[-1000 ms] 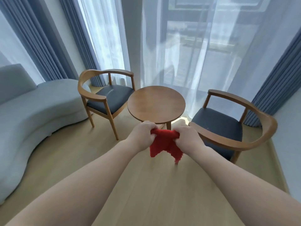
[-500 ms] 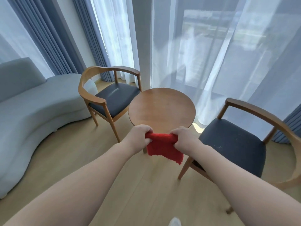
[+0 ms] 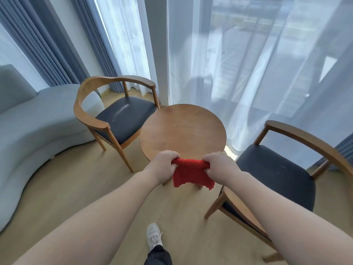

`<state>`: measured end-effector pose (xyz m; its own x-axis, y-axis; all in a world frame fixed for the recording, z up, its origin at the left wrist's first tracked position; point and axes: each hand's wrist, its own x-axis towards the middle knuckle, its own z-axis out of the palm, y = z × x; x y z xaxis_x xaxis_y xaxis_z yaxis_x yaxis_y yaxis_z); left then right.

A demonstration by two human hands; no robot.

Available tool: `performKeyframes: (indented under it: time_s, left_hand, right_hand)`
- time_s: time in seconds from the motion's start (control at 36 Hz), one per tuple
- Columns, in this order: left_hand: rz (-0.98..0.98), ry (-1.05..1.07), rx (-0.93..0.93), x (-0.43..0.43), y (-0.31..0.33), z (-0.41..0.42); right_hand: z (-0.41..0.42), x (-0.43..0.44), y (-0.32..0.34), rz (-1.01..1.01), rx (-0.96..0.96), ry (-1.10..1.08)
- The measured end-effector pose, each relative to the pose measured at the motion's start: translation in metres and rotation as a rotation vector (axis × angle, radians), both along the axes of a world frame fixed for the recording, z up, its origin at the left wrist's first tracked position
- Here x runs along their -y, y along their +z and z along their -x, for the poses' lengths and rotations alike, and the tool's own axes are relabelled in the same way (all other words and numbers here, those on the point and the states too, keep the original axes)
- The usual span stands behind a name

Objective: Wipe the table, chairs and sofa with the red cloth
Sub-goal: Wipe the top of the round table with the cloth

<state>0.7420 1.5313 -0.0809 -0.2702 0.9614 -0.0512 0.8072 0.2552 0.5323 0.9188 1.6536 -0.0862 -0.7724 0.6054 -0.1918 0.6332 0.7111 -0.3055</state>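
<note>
The red cloth (image 3: 191, 174) hangs stretched between my two hands just in front of the near edge of the round wooden table (image 3: 183, 131). My left hand (image 3: 165, 165) grips its left top corner and my right hand (image 3: 219, 165) grips its right top corner. A wooden chair with a dark seat (image 3: 124, 116) stands left of the table, with a pale smear on its cushion. A second such chair (image 3: 275, 175) stands to the right, close to my right forearm. The light grey sofa (image 3: 28, 131) curves along the left side.
White sheer curtains (image 3: 238, 64) hang over the window behind the table, with blue drapes (image 3: 47, 44) at the left. The floor is light wood (image 3: 76, 188). My foot in a white shoe (image 3: 153, 236) is stepping forward below the cloth.
The view has come closer to the table and chairs. Both hands still hold the cloth, now spread a little wider, and a foot has come into view.
</note>
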Motion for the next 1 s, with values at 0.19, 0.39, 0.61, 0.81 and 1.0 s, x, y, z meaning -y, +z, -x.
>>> performKeyframes:
  time_s: [0.19, 0.39, 0.61, 0.81, 1.0]
  left_hand:
    - [0.078, -0.09, 0.025, -0.065, -0.031, 0.039]
    - [0.138, -0.223, 0.036, -0.138, -0.077, 0.089]
    - [0.212, -0.305, 0.103, -0.194, -0.119, 0.12]
    - [0.269, -0.293, 0.143, -0.229, -0.163, 0.124]
    - [0.208, -0.201, 0.147, -0.289, -0.193, 0.12]
  right_hand:
    - [0.026, -0.047, -0.029, 0.032, 0.026, -0.077]
    - [0.068, -0.095, -0.064, 0.149, 0.104, -0.213]
    - [0.089, -0.137, -0.103, 0.182, 0.135, -0.29]
    - [0.098, -0.182, -0.146, 0.198, 0.206, -0.26]
    - [0.102, -0.245, -0.175, 0.112, 0.179, -0.22]
